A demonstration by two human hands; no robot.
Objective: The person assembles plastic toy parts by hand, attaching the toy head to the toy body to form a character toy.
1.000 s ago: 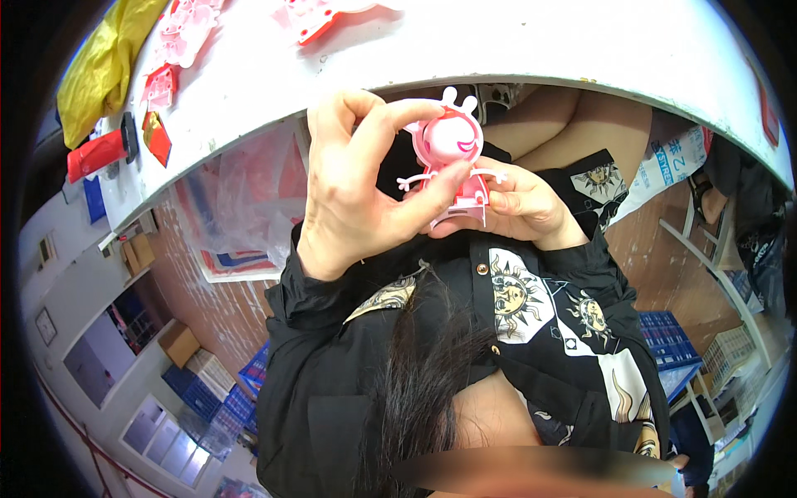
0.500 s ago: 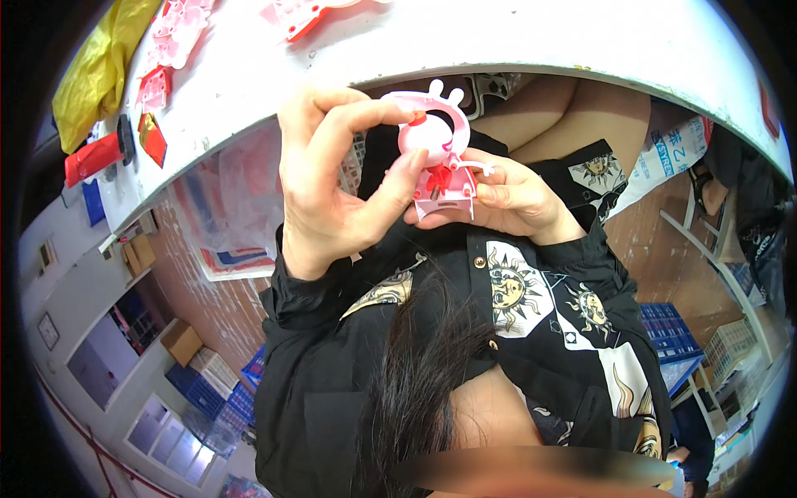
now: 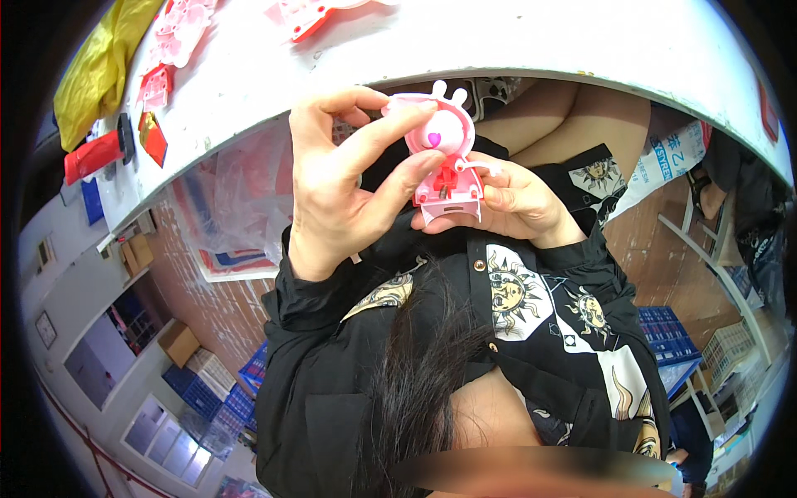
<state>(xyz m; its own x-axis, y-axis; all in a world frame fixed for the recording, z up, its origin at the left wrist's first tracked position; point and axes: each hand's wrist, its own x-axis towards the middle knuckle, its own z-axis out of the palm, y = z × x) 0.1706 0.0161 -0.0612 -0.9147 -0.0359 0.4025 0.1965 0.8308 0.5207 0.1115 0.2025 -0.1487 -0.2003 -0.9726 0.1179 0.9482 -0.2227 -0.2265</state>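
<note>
A small pink toy pig (image 3: 446, 158) with a red and pink body is held between both hands, close under the edge of the white table (image 3: 515, 41). My left hand (image 3: 344, 187) pinches its round pink head with thumb and fingers. My right hand (image 3: 519, 203) cups the toy's boxy lower body from the right and below. Both black sleeves and a black shirt with sun prints lie beneath the hands.
On the table's left part lie pink and red toy shells (image 3: 174, 37), another red and pink piece (image 3: 311, 12), a yellow bag (image 3: 100, 66) and a red tool (image 3: 93, 156). Blue crates (image 3: 668, 332) and cardboard boxes (image 3: 178, 342) stand on the floor.
The toy has been turned between the fingers, so its head now shows a different side. Both hands stay at about the same spot under the table edge.
</note>
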